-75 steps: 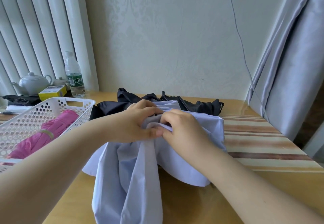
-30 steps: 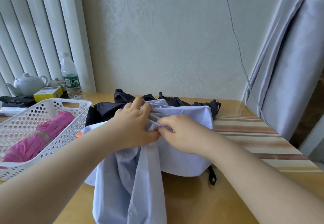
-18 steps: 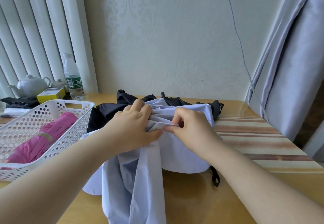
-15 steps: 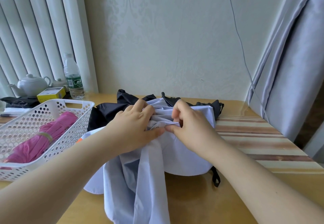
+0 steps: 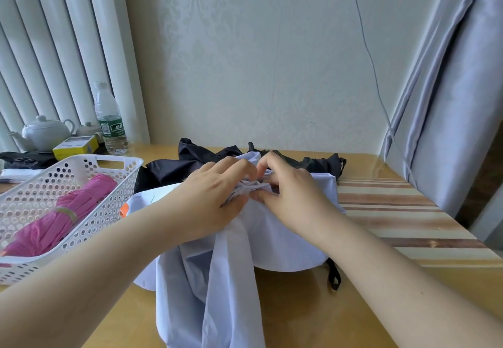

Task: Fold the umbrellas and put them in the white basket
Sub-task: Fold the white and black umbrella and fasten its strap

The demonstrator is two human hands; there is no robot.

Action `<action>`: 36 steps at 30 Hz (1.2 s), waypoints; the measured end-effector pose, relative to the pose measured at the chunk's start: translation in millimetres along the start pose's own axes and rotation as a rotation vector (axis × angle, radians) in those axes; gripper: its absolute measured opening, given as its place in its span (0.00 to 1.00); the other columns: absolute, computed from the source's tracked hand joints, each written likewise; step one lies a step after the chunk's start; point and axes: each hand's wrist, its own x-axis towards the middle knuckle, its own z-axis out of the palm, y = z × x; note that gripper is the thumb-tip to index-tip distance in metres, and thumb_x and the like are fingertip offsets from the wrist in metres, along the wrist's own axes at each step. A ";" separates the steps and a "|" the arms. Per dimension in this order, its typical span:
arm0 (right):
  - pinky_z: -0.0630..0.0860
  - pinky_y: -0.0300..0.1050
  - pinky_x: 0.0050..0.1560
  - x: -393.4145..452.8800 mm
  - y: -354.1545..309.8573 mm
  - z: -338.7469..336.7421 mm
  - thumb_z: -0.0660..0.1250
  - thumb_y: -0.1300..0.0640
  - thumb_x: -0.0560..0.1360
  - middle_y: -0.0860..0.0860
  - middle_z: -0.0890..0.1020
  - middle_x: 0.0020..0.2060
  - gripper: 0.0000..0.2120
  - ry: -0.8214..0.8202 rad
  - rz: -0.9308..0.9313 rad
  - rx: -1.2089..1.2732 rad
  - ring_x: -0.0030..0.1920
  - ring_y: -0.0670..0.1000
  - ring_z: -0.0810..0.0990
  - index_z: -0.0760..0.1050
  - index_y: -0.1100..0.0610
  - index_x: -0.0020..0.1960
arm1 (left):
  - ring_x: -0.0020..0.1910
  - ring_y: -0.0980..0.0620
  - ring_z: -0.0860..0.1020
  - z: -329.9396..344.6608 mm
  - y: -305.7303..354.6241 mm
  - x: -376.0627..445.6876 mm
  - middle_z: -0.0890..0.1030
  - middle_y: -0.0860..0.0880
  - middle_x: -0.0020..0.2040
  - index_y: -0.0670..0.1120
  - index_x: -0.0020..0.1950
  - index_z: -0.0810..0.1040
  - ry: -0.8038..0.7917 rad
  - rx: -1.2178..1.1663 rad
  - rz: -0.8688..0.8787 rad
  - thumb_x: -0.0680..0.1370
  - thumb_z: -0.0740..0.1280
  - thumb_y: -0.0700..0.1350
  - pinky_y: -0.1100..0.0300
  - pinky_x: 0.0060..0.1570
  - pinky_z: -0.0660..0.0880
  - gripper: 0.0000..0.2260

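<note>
At frame centre, the left hand (image 5: pixel 215 198) and right hand (image 5: pixel 291 195) are pinching gathered pleats of the pale lavender fabric umbrella (image 5: pixel 231 266), its canopy trailing toward the lower edge. Beyond it a crumpled black umbrella (image 5: pixel 174 165) is lying, while at left, nearer the left hand, the white perforated plastic basket (image 5: pixel 114 184) is holding a rolled pink umbrella (image 5: pixel 62 211).
</note>
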 end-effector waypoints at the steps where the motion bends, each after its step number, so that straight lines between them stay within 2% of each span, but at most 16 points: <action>1: 0.77 0.52 0.47 -0.2 0.3 0.4 0.69 0.56 0.76 0.49 0.84 0.42 0.10 0.001 0.007 0.007 0.43 0.48 0.81 0.67 0.49 0.46 | 0.52 0.50 0.72 0.7 0.6 0.5 0.67 0.60 0.55 0.60 0.58 0.61 -0.003 -0.005 0.009 0.75 0.51 0.57 0.59 0.51 0.68 0.12; 4: 0.77 0.53 0.51 -1.0 2.5 1.1 0.68 0.56 0.77 0.48 0.84 0.42 0.04 -0.003 0.009 0.060 0.46 0.49 0.81 0.73 0.51 0.46 | 0.56 0.51 0.73 2.1 -0.5 2.4 0.71 0.55 0.61 0.59 0.60 0.66 -0.022 -0.001 0.039 0.77 0.55 0.52 0.62 0.54 0.64 0.12; 7: 0.77 0.51 0.51 -1.8 6.7 0.9 0.66 0.58 0.78 0.48 0.84 0.42 0.02 -0.017 0.017 0.111 0.47 0.48 0.81 0.75 0.52 0.47 | 0.55 0.50 0.75 -0.5 -3.7 4.4 0.74 0.52 0.58 0.53 0.61 0.76 -0.042 -0.008 0.074 0.76 0.53 0.54 0.63 0.53 0.67 0.19; 10: 0.76 0.43 0.46 -3.3 11.0 0.0 0.66 0.60 0.78 0.45 0.83 0.36 0.06 -0.003 0.045 0.164 0.40 0.45 0.80 0.74 0.51 0.43 | 0.49 0.50 0.76 -3.2 -7.5 6.8 0.76 0.53 0.53 0.51 0.59 0.77 -0.043 0.038 0.111 0.77 0.54 0.53 0.69 0.51 0.63 0.17; 14: 0.72 0.39 0.38 -5.1 14.6 -2.2 0.70 0.60 0.76 0.37 0.78 0.25 0.15 0.043 0.088 0.211 0.31 0.40 0.75 0.69 0.48 0.36 | 0.45 0.48 0.77 -3.5 -9.3 8.2 0.77 0.52 0.50 0.49 0.56 0.79 -0.025 0.087 0.124 0.77 0.55 0.53 0.67 0.49 0.64 0.17; 16: 0.68 0.37 0.32 -6.0 11.7 -3.5 0.70 0.59 0.75 0.39 0.76 0.23 0.14 0.052 0.068 0.192 0.27 0.42 0.71 0.67 0.48 0.38 | 0.44 0.47 0.76 -3.4 -3.8 8.3 0.76 0.53 0.49 0.51 0.54 0.77 -0.004 0.051 0.100 0.75 0.54 0.53 0.65 0.46 0.66 0.16; 19: 0.63 0.36 0.29 -7.7 6.1 -8.6 0.70 0.56 0.75 0.49 0.79 0.27 0.14 0.023 0.068 0.156 0.26 0.45 0.67 0.64 0.50 0.46 | 0.49 0.47 0.74 0.1 0.1 9.8 0.71 0.59 0.49 0.56 0.53 0.65 0.037 -0.021 0.002 0.72 0.49 0.55 0.63 0.47 0.64 0.13; 22: 0.63 0.36 0.30 -14.8 14.8 -23.7 0.72 0.50 0.73 0.46 0.78 0.31 0.13 -0.127 0.123 -0.058 0.29 0.43 0.69 0.67 0.49 0.43 | 0.54 0.46 0.72 3.7 -13.3 9.8 0.70 0.57 0.53 0.49 0.58 0.69 0.071 -0.044 -0.041 0.70 0.47 0.54 0.62 0.52 0.62 0.22; 25: 0.60 0.39 0.33 -32.0 35.7 -41.7 0.69 0.47 0.75 0.45 0.70 0.32 0.16 -0.300 0.159 -0.311 0.33 0.44 0.66 0.68 0.52 0.36 | 0.56 0.46 0.73 2.6 -29.3 10.2 0.72 0.52 0.54 0.43 0.60 0.74 0.099 -0.063 -0.078 0.69 0.48 0.56 0.63 0.54 0.61 0.28; 26: 0.61 0.38 0.38 -36.9 43.8 -45.0 0.69 0.48 0.75 0.45 0.70 0.36 0.14 -0.274 0.131 -0.353 0.38 0.45 0.67 0.71 0.54 0.37 | 0.56 0.46 0.73 2.5 -32.3 10.6 0.71 0.52 0.54 0.42 0.61 0.75 0.111 -0.069 -0.083 0.68 0.48 0.56 0.64 0.54 0.61 0.29; 28: 0.59 0.39 0.51 -44.3 57.9 -48.0 0.70 0.53 0.75 0.44 0.69 0.46 0.06 -0.069 0.044 -0.398 0.53 0.49 0.68 0.77 0.55 0.42 | 0.55 0.45 0.72 2.0 -36.0 10.4 0.71 0.50 0.54 0.42 0.60 0.75 0.128 -0.077 -0.106 0.67 0.48 0.56 0.63 0.53 0.61 0.31; 29: 0.59 0.40 0.54 -46.3 59.6 -49.5 0.70 0.55 0.75 0.44 0.68 0.50 0.04 0.017 0.067 -0.344 0.56 0.50 0.68 0.78 0.53 0.48 | 0.55 0.45 0.72 1.9 -37.1 9.6 0.72 0.49 0.55 0.42 0.61 0.74 0.133 -0.080 -0.127 0.66 0.48 0.57 0.61 0.53 0.61 0.31; 31: 0.66 0.39 0.53 -48.8 56.4 -49.9 0.69 0.51 0.75 0.43 0.68 0.55 0.16 -0.007 0.263 -0.156 0.55 0.46 0.72 0.69 0.47 0.60 | 0.53 0.46 0.71 2.4 -38.7 7.2 0.71 0.50 0.54 0.43 0.61 0.73 0.144 -0.086 -0.155 0.66 0.48 0.58 0.61 0.52 0.61 0.32; 32: 0.70 0.38 0.49 -49.2 53.6 -48.7 0.69 0.48 0.75 0.43 0.70 0.55 0.22 -0.053 0.361 -0.101 0.51 0.44 0.74 0.63 0.44 0.63 | 0.52 0.47 0.70 2.6 -39.4 5.9 0.70 0.51 0.53 0.43 0.61 0.73 0.150 -0.090 -0.163 0.66 0.47 0.58 0.62 0.51 0.60 0.32; 34: 0.68 0.35 0.38 -48.9 50.6 -42.5 0.68 0.42 0.74 0.43 0.75 0.50 0.25 -0.128 0.518 -0.052 0.43 0.42 0.75 0.58 0.44 0.63 | 0.49 0.50 0.67 2.6 -40.8 3.2 0.68 0.51 0.51 0.43 0.61 0.73 0.165 -0.093 -0.173 0.66 0.47 0.59 0.63 0.49 0.58 0.32; 36: 0.68 0.35 0.35 -49.2 51.8 -34.4 0.68 0.40 0.73 0.39 0.80 0.44 0.19 -0.102 0.581 0.086 0.40 0.39 0.78 0.67 0.48 0.57 | 0.49 0.53 0.65 2.5 -41.1 0.7 0.68 0.51 0.51 0.43 0.62 0.72 0.171 -0.088 -0.185 0.66 0.47 0.60 0.64 0.49 0.58 0.33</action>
